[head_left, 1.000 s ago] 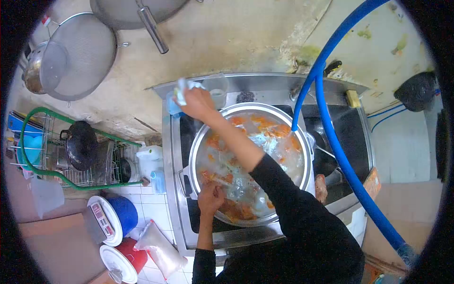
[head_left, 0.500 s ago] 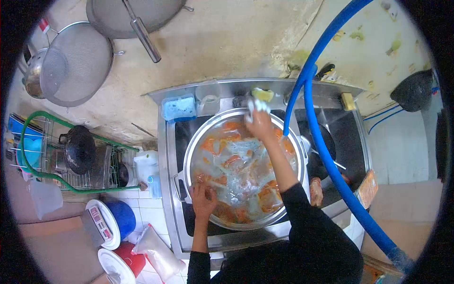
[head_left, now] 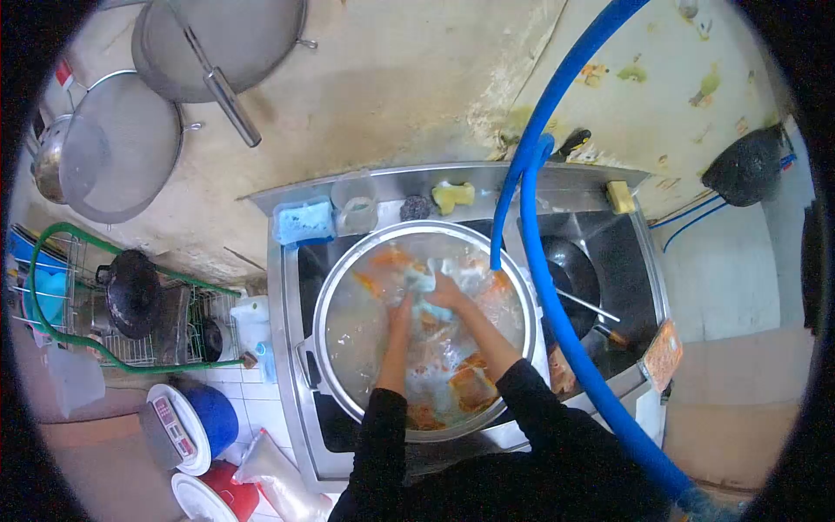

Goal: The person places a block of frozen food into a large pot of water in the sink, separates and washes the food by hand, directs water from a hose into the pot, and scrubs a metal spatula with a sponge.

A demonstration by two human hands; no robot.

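A large round metal pot (head_left: 323, 348) holds cloudy, foamy water with several orange-and-clear pieces (head_left: 474, 383) in it; their kind is unclear. Both my hands are inside the pot, close together near its middle. A pale blue-white, soft, cloth-like thing (head_left: 419, 280) lies between them. My left hand (head_left: 400, 311) is closed against its left side, fingers partly hidden. From the right, my right hand (head_left: 445, 292) closes on the same thing. The end of a blue hose (head_left: 496, 252) hangs at the pot's right rim.
Behind the pot stand a blue tub (head_left: 304, 222), a clear cup (head_left: 357, 213), a dark scrubber (head_left: 416, 207) and a yellow sponge (head_left: 454, 197). A dark pan (head_left: 574, 270) sits in the right basin. At left is a dish rack (head_left: 187, 309); strainers (head_left: 122, 148) hang on the wall.
My right hand has come from the pot's back rim down into the middle with the pale thing. My left hand has moved from the front-left rim to meet it. The view has shifted slightly.
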